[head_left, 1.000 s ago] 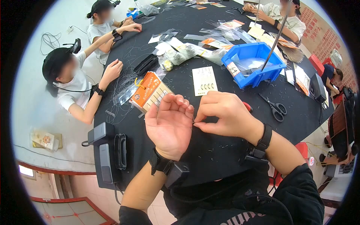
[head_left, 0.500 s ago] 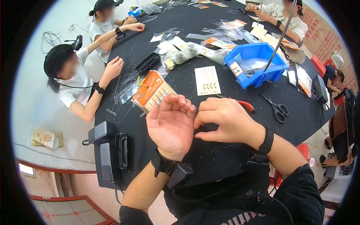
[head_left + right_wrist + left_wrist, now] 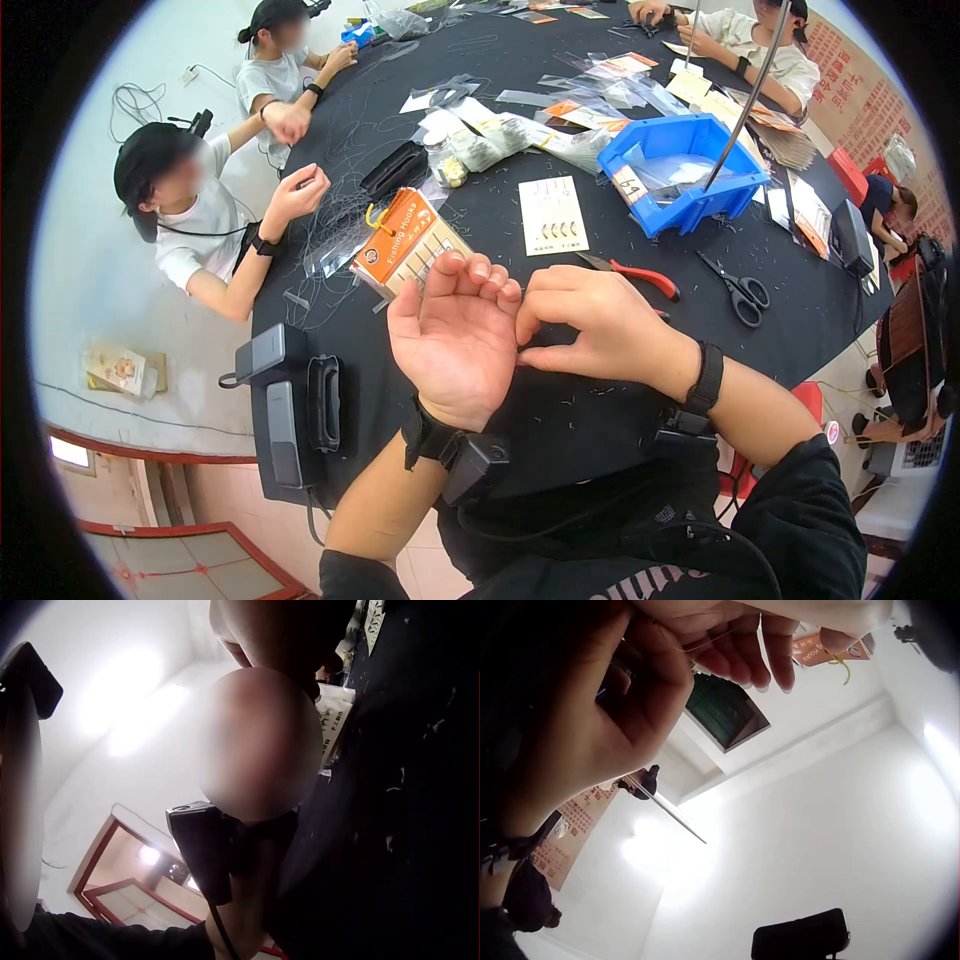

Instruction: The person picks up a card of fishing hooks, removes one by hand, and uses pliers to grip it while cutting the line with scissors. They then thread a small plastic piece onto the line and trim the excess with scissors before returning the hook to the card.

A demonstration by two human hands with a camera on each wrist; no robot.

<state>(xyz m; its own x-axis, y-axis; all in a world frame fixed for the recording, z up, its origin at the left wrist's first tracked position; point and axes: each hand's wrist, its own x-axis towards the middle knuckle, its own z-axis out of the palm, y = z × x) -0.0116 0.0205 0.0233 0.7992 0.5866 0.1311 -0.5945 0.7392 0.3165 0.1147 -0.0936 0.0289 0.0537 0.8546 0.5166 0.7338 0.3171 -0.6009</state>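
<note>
A round-edged table (image 3: 590,435) is covered in black cloth and strewn with pale clippings; it is enclosed by a white wall (image 3: 75,210) on one side, and tiled floor (image 3: 215,500) is seen below. Red stools (image 3: 848,172) are placed beyond the far right edge, and seats around the table are taken by people in dark caps. The left hand (image 3: 455,335) is held palm up above the cloth, its fingers loosely bent; at its edge a thin line (image 3: 681,649) is pinched between the thumb and forefinger of the right hand (image 3: 605,325) and is run across to the left fingers. "Fishing Hooks" is printed in white on the orange pack (image 3: 408,235) just beyond the left hand. Chinese characters, too small to be made out, are borne by the cream card (image 3: 553,215). Pliers (image 3: 648,280) and scissors (image 3: 745,298) are laid to the right. The blue bin (image 3: 665,210) is marked with a tag whose figures cannot be read surely. Red Chinese writing is carried by the tan banner (image 3: 885,115).
</note>
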